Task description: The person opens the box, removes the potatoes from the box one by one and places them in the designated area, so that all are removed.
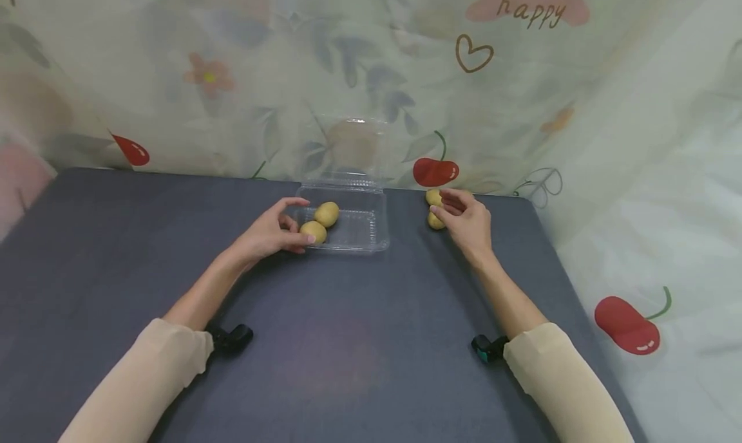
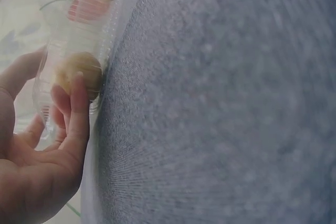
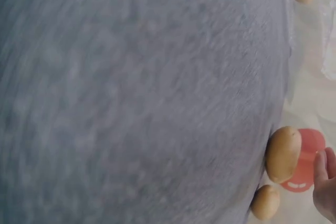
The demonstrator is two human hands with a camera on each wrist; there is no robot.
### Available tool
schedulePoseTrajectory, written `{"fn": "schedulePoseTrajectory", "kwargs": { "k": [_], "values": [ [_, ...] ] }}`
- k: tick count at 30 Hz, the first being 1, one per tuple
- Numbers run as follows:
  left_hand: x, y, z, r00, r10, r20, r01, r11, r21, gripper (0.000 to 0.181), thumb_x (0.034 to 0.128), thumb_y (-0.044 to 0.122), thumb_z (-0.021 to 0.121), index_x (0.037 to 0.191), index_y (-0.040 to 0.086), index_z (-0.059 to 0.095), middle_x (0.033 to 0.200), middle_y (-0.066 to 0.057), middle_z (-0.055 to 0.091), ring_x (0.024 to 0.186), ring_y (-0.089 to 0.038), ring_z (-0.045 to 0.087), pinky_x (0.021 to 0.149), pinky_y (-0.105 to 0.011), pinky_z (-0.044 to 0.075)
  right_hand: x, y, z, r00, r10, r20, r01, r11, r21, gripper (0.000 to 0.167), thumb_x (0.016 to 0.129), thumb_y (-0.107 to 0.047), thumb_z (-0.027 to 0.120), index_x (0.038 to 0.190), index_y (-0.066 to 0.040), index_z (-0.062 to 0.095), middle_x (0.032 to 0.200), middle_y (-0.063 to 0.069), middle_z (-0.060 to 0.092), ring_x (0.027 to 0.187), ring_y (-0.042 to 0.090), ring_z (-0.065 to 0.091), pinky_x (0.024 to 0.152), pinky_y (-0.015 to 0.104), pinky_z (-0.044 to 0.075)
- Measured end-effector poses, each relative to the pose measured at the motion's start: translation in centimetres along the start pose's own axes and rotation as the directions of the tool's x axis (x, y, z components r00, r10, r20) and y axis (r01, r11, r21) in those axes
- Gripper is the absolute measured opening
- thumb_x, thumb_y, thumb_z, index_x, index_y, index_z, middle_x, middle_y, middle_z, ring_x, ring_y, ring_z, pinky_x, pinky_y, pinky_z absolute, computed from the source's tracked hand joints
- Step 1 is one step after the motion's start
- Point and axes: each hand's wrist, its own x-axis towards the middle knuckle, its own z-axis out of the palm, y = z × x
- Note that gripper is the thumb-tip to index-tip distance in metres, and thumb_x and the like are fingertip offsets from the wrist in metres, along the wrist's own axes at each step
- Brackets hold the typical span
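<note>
A clear plastic clamshell container [image 1: 353,244] lies on the table with its lid raised at the back. Two yellow potatoes, a rear one [image 1: 327,214] and a front one [image 1: 313,232], sit in its left part. My left hand [image 1: 268,234] holds the container's left end, thumb along the front side and index finger at the back. In the left wrist view, a fingertip overlaps the potato [image 2: 86,72] seen through the plastic. To the right, my right hand [image 1: 471,226] hovers over two more potatoes, a far one [image 1: 433,197] and a near one [image 3: 283,154], thumb and fingers apart.
The dark grey table [image 1: 336,340] ends at the back against a printed curtain [image 1: 359,76], which also hangs along the right side. A black wrist camera [image 1: 232,338] sticks out from the left cuff, and another [image 1: 488,348] from the right cuff.
</note>
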Motion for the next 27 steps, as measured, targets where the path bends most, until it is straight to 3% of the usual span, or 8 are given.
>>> {"fn": "schedulePoseTrajectory", "kwargs": {
  "k": [10, 18, 27],
  "values": [
    [0.2, 0.0, 0.3, 1.0, -0.006, -0.019, 0.006, 1.0, 0.004, 0.08, 0.0846, 0.005, 0.079, 0.15, 0.01, 0.033, 0.081, -0.009, 0.047, 0.07, -0.021, 0.059, 0.074, -0.043, 0.06, 0.1, -1.6, 1.5, 0.999, 0.003, 0.033, -0.005, 0.997, 0.071, 0.045, 0.087, -0.013, 0.078, 0.128, -0.001, 0.065, 0.127, 0.018, 0.064, 0.116, 0.033, 0.063, 0.094, 0.026, 0.052],
    [0.2, 0.2, 0.1, 1.0, 0.004, -0.008, -0.004, 1.0, 0.021, 0.081, 0.0832, 0.003, 0.079, 0.15, 0.008, 0.033, 0.076, -0.008, 0.047, 0.068, -0.022, 0.062, 0.075, -0.042, 0.06, -0.8, -5.8, 2.4, 0.997, -0.014, 0.078, 0.003, 0.99, 0.142, 0.043, 0.087, 0.001, 0.074, 0.127, 0.008, 0.062, 0.123, 0.024, 0.064, 0.113, 0.035, 0.063, 0.097, 0.036, 0.051],
    [0.3, 0.3, -0.2, 1.0, -0.004, 0.003, 0.004, 0.999, 0.042, 0.084, 0.082, 0.005, 0.082, 0.15, 0.009, 0.032, 0.077, -0.007, 0.047, 0.07, -0.024, 0.064, 0.076, -0.042, 0.06, -0.6, -6.6, 3.4, 0.986, -0.077, 0.146, 0.058, 0.99, 0.129, 0.042, 0.086, 0.0, 0.076, 0.124, 0.012, 0.062, 0.123, 0.026, 0.064, 0.112, 0.038, 0.063, 0.098, 0.045, 0.051]
  ]
}}
